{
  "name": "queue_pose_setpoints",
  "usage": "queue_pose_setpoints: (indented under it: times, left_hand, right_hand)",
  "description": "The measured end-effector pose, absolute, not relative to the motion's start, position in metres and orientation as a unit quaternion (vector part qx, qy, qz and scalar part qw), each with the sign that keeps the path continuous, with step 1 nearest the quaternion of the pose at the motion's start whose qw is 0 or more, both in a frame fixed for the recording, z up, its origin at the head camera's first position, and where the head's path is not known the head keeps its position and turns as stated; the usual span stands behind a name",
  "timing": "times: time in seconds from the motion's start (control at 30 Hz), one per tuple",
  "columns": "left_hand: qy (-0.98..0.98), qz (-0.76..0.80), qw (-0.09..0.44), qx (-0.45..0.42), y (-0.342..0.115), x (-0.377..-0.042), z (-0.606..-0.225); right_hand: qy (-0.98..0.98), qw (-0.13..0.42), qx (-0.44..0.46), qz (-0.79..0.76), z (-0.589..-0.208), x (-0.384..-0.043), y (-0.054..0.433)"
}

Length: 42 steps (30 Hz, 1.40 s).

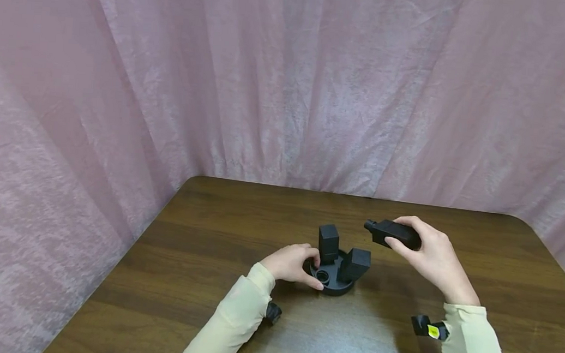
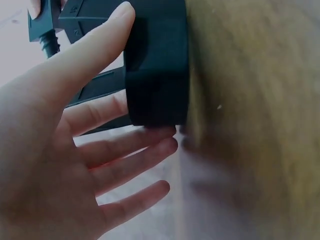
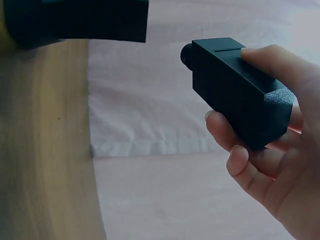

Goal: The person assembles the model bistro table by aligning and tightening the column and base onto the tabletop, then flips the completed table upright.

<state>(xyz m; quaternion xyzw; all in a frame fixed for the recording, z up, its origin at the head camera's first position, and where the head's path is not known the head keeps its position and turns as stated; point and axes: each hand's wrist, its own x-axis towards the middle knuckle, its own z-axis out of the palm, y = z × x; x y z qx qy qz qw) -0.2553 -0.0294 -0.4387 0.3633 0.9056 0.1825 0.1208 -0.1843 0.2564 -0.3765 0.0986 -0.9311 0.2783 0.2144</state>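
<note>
My left hand (image 1: 292, 263) grips the rim of a round black base (image 1: 337, 291) that sits on the table. Two black rectangular blocks (image 1: 328, 242) stand up from this base, and a round threaded-looking socket (image 1: 322, 276) shows in its top near my left thumb. In the left wrist view, the thumb lies over the base's side wall (image 2: 157, 75), with other fingers under it. Off to the right, my right hand (image 1: 435, 259) holds a similar black block (image 1: 388, 232) above the table, tilted. A screw-threaded stub (image 2: 49, 44) sticks out of its end, pointing left, apart from the base.
The brown wooden table (image 1: 220, 216) has rounded far corners. Pink curtains (image 1: 288, 89) hang right behind it and along the left side. A small black camera with a yellow label (image 1: 433, 331) is strapped at the right wrist, another (image 1: 273, 312) at the left.
</note>
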Motion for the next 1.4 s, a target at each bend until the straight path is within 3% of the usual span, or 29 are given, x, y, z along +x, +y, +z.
queue_pose_setpoints:
  times: [0.67,1.13,1.4]
  left_hand:
    - [0.885,0.205,0.153,0.389,-0.03,-0.259,-0.436]
    - [0.887,0.207,0.151,0.384,-0.029,-0.259,-0.434]
    - [0.888,0.206,0.146,0.384,-0.027,-0.258,-0.434]
  right_hand:
    - [-0.91,0.232,0.169,0.298,-0.368,-0.179,0.235]
    - [-0.905,0.143,0.251,0.313,-0.369,-0.177,0.218]
    - [-0.912,0.142,0.281,0.263,-0.373,-0.176,0.209]
